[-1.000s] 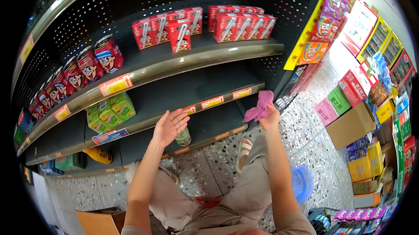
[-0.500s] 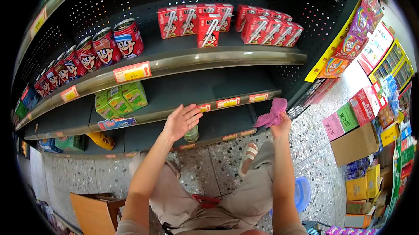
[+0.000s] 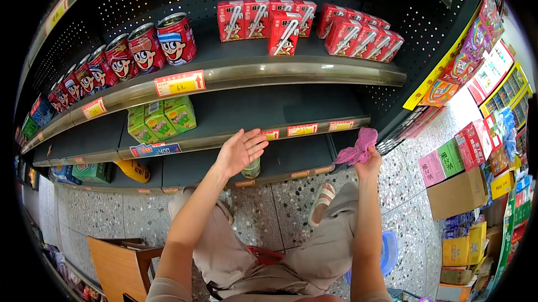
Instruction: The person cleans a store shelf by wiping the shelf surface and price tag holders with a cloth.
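Observation:
My left hand (image 3: 240, 152) is raised palm up before the shelf edge, fingers stretched out and holding nothing. Partly behind it, a green bottle (image 3: 251, 168) stands on the bottom shelf. A crumpled pink cloth (image 3: 358, 148) is gripped in my right hand (image 3: 370, 166), near the right end of the lower shelf lip. Green drink cartons (image 3: 162, 120) sit on the middle shelf, left of my left hand. On the shelf above are red drink cartons (image 3: 284, 34) with straws and a row of red cans (image 3: 176, 40).
A blue basin (image 3: 388, 252) rests on the floor by my right leg. At the lower left is a wooden stool (image 3: 120, 268). Hanging snack bags (image 3: 462, 66) line the shelf's right side, with a cardboard box (image 3: 458, 193) and stacked goods beyond. A yellow bottle (image 3: 133, 171) lies at bottom left.
The view has shifted slightly, so the shelf goods appear a little farther right. Both hands keep about the same pose, and the pink cloth stays in my right hand.

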`<state>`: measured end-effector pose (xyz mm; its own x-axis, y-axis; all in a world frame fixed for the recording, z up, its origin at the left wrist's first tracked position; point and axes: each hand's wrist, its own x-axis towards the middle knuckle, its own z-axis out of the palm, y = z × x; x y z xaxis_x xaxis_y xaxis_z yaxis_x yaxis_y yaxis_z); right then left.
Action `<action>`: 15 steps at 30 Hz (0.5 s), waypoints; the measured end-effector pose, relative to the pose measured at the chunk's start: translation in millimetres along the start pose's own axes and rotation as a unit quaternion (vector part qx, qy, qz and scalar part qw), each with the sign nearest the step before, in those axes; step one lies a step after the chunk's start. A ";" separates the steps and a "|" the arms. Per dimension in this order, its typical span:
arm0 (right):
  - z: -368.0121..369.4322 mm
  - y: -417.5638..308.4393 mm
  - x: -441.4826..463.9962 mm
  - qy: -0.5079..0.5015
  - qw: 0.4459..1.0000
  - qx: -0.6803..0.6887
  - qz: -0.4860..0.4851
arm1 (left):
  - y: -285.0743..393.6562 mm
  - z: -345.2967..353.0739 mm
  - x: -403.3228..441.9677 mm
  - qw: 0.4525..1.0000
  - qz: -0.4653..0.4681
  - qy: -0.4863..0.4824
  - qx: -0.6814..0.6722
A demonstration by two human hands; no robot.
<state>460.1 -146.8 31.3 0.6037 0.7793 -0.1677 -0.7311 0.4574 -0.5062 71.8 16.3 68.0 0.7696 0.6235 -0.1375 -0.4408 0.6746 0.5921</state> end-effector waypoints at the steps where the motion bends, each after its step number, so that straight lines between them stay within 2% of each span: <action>1: 1.9 0.0 -1.7 -0.015 1.000 -0.003 -0.003 | 0.2 -0.8 1.1 1.000 0.001 -0.002 -0.002; 15: -6.4 6.4 1.5 -0.036 0.999 -0.010 0.011 | -2.5 -6.5 -0.7 1.000 -0.004 -0.004 -0.024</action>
<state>458.4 -145.4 22.4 0.5621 0.8185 -0.1185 -0.7373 0.4310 -0.5202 69.4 16.7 61.5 0.7767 0.6153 -0.1345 -0.4571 0.6976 0.5518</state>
